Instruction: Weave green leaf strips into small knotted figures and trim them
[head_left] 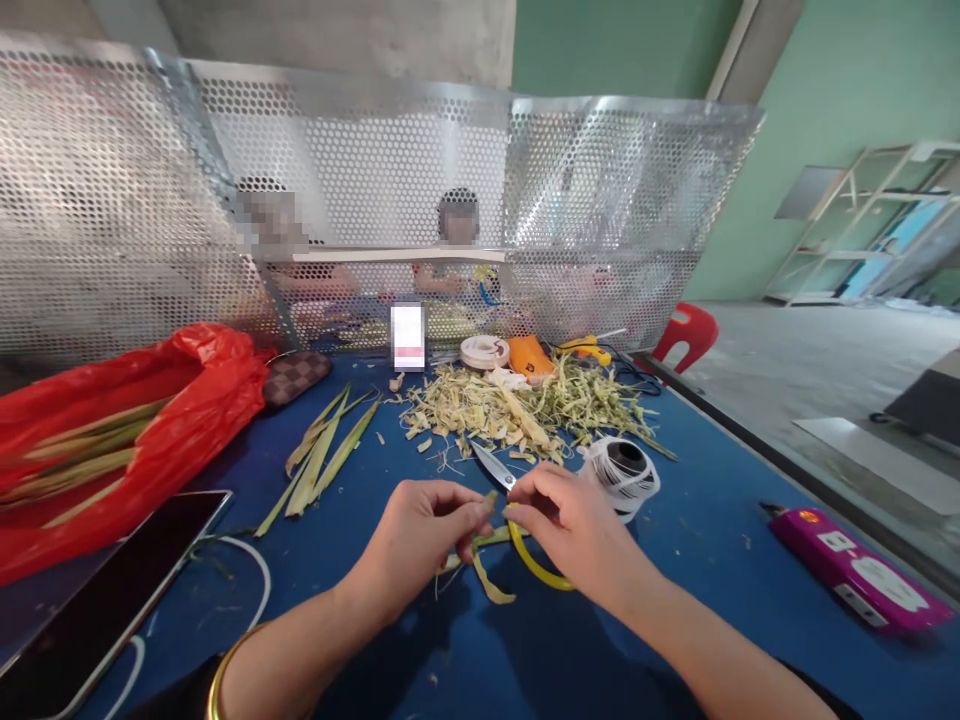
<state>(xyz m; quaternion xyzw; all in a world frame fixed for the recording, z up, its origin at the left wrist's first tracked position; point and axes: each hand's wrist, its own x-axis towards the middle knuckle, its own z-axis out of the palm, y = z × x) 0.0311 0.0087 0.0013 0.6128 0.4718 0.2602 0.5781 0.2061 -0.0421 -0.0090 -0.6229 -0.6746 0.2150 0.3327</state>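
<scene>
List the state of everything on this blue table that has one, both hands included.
left hand: pinched shut on the leaf strip
right hand: shut on the scissors
scissors: blades together, tip pointing away
red bag: open, long leaves inside
tablet: screen dark
tape roll: tilted, hole facing up
purple box: lying flat, closed
leaf scraps: heaped loose
</scene>
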